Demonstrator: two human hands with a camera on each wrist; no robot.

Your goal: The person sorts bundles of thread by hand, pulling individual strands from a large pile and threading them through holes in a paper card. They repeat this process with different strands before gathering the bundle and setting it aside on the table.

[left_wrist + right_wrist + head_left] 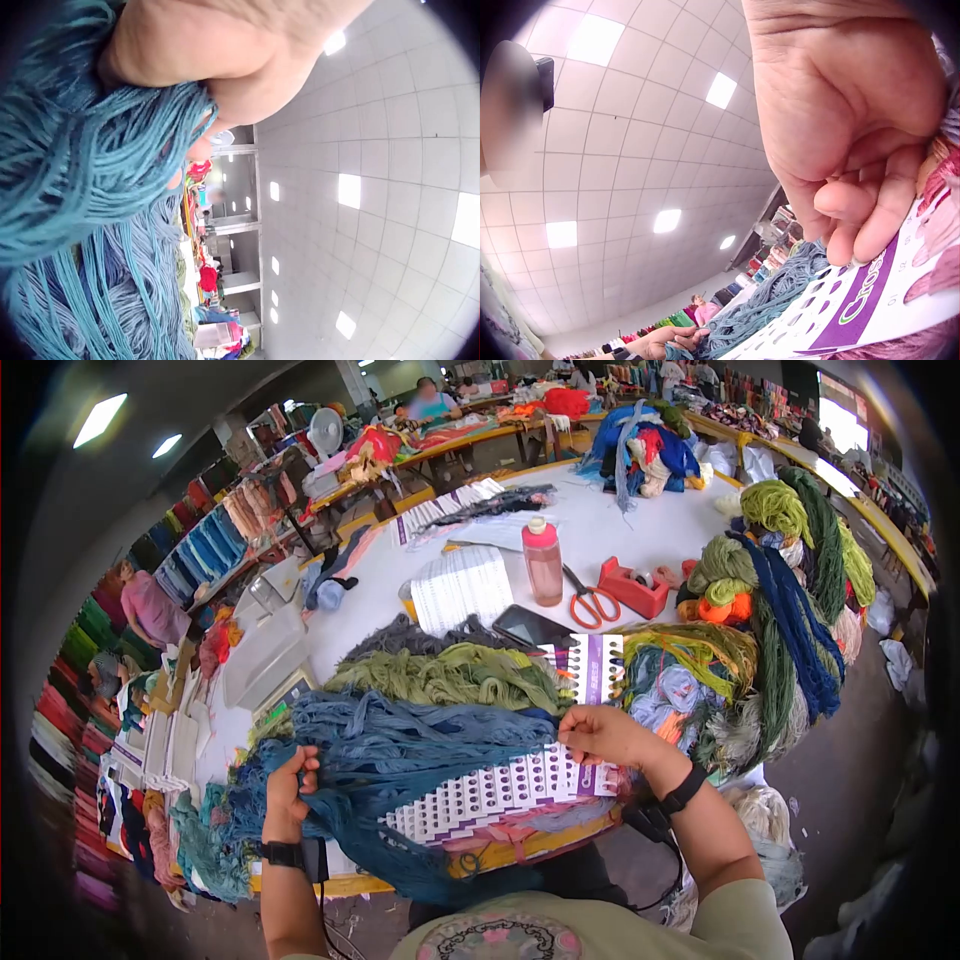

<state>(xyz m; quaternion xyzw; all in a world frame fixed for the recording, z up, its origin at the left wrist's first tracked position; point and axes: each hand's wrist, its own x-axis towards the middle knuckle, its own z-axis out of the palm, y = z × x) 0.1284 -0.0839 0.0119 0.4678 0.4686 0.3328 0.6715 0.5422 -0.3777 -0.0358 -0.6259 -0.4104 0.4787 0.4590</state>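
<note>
Long blue-teal yarn point(400, 725) lies in a loose bundle across the near side of the table. My left hand point(290, 790) grips its left part; in the left wrist view thick teal strands point(97, 172) pass under the curled fingers of my left hand point(217, 60). At the strands' right end, my right hand point(610, 738) pinches with thumb and fingertips, over white punched cards point(500, 790) with purple print. In the right wrist view my right hand point(855, 150) has its fingertips together at the holes of a card point(862, 300); the pinched strand itself is mostly hidden.
Green yarn point(450, 675) lies behind the blue. Farther back are a phone point(533, 626), orange scissors point(594, 607), a red tape dispenser point(634, 588) and a pink-capped bottle point(542, 563). Yarn heaps point(770, 600) cover the right side; a clear plastic bin point(265, 655) stands left.
</note>
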